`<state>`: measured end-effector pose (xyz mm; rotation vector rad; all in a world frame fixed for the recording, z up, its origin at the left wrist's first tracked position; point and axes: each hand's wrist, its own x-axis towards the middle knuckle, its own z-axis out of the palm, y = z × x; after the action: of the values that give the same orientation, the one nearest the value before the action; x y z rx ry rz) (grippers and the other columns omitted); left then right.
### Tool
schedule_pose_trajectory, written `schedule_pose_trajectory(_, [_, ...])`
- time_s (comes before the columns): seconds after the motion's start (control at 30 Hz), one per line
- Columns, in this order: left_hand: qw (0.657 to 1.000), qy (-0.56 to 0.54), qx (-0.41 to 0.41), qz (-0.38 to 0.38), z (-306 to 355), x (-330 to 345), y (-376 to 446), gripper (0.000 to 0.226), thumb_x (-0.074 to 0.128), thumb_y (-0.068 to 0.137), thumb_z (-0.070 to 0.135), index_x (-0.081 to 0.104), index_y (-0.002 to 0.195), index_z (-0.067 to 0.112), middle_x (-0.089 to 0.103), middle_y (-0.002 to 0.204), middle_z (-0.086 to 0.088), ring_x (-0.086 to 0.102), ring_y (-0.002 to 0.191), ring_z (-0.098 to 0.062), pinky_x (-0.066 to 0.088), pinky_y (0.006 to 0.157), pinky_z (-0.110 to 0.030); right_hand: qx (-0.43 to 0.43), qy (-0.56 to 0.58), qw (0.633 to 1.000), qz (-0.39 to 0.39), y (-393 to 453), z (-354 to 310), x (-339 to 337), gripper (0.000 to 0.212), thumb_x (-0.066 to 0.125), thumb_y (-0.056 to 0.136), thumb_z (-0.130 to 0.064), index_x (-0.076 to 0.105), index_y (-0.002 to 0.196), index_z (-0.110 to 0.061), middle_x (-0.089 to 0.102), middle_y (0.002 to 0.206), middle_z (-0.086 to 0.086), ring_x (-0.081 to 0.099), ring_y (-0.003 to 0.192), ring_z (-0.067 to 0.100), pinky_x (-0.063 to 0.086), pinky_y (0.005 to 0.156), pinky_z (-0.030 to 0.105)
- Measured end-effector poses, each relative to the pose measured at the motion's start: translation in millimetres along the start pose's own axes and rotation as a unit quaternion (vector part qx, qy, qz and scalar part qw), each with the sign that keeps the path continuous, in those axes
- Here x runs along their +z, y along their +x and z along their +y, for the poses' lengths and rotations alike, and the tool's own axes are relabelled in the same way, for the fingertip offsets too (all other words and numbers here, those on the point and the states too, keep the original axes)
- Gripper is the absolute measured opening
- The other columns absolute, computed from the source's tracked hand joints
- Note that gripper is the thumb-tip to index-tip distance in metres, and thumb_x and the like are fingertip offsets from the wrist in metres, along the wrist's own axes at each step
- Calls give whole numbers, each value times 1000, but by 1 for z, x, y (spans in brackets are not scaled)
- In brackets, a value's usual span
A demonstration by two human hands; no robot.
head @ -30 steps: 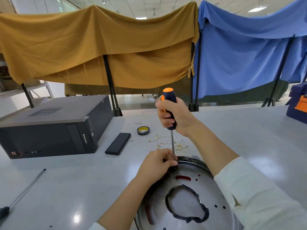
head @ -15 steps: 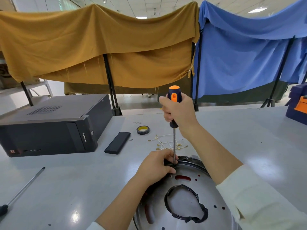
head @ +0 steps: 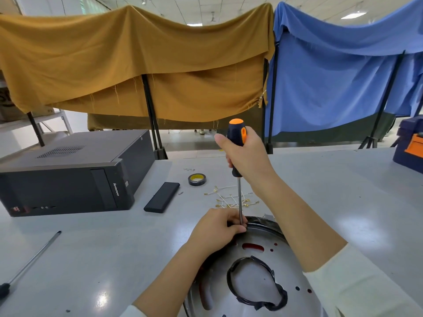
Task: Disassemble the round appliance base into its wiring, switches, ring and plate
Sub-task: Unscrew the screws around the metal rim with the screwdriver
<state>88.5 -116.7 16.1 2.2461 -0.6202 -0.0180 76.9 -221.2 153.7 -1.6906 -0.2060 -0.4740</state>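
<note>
we've got the right hand [head: 246, 156] wrapped round the screwdriver [head: 238, 156], upright, while left hand [head: 217, 229] fingers pinch the shaft at the round base [head: 263, 282] rim on the table [head: 343, 191], probably steadying the tip.

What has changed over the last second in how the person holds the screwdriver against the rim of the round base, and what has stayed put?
The right hand has turned on the screwdriver, so the handle's orange stripe now faces another way; the shaft stays upright. The left hand keeps pinching at the tip on the round base rim. The tape roll, loose wires, black case and computer have not moved.
</note>
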Motion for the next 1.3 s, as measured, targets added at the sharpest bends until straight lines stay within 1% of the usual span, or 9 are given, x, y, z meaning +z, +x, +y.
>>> schedule_pose_trajectory(0.17, [1000, 18, 2, -1, -1, -1, 0, 10, 64, 83, 28, 70, 90, 34, 68, 78, 23, 60, 79, 9, 49, 80, -19, 49, 217, 944, -246, 9, 0, -16, 20, 62, 81, -12, 45, 71, -14, 40, 49, -2, 30, 38, 12, 28, 41, 21])
schedule_pose_trajectory(0.4, [1000, 18, -6, 7, 0, 1, 2, 9, 63, 84, 30, 71, 87, 33, 66, 73, 23, 59, 74, 10, 43, 68, -12, -44, 4, 996, 71, -6, 6, 0, 22, 60, 89, -31, 40, 86, -23, 47, 76, -1, 49, 65, 13, 42, 50, 17])
schedule_pose_trajectory(0.5, [1000, 11, -8, 1, -1, 1, 2, 10, 64, 84, 28, 71, 88, 32, 69, 78, 21, 60, 77, 10, 48, 75, -15, -20, 39, 999, 18, -1, 4, -1, 17, 58, 87, -18, 42, 80, -16, 44, 71, 7, 42, 56, 16, 37, 51, 28])
schedule_pose_trajectory(0.67, [1000, 6, 9, -14, -3, -1, 1, 22, 63, 82, 10, 72, 91, 29, 68, 78, 20, 61, 79, 10, 48, 76, -12, 57, 230, 935, -264, 13, -1, -20, 19, 57, 85, -12, 45, 70, -15, 38, 51, 1, 29, 37, 12, 26, 40, 20])
schedule_pose_trajectory(0.8, [1000, -15, 3, -26, -4, -1, 0, 36, 58, 81, -2, 71, 93, 29, 67, 76, 25, 65, 68, 2, 52, 69, -13, 25, 81, 993, -83, 11, 3, -13, 27, 63, 89, -28, 42, 96, -12, 52, 76, 7, 52, 57, 15, 50, 55, 25])
schedule_pose_trajectory(0.9, [999, -33, -1, -27, -5, 0, 0, 42, 56, 81, -4, 69, 87, 35, 69, 79, 24, 67, 59, -7, 54, 67, -18, -14, -12, 999, 51, 4, 7, -4, 29, 55, 92, -38, 36, 99, -17, 50, 85, 2, 53, 69, 13, 46, 53, 15])
schedule_pose_trajectory(1.03, [999, -17, 5, -27, -4, -1, 0, 37, 59, 80, -1, 69, 90, 34, 69, 81, 20, 64, 64, 4, 52, 70, -14, -16, 51, 998, -20, 4, 3, -2, 21, 56, 91, -30, 43, 83, -17, 47, 70, 6, 43, 54, 16, 38, 49, 26])
schedule_pose_trajectory(1.17, [1000, 16, 16, -18, -3, -1, -2, 21, 65, 81, 17, 70, 95, 32, 67, 80, 24, 60, 78, 12, 46, 75, -10, 45, 217, 941, -257, 12, -1, -14, 25, 58, 86, -21, 42, 68, -15, 40, 50, -1, 29, 36, 11, 27, 39, 20])
schedule_pose_trajectory(1.3, [999, 38, 15, 2, -1, -1, -1, 13, 57, 88, 33, 70, 92, 34, 66, 81, 24, 58, 73, 9, 47, 71, -19, 26, 153, 973, -170, 12, -2, -13, 21, 62, 90, -23, 46, 80, -12, 52, 65, 5, 48, 50, 16, 45, 50, 28])
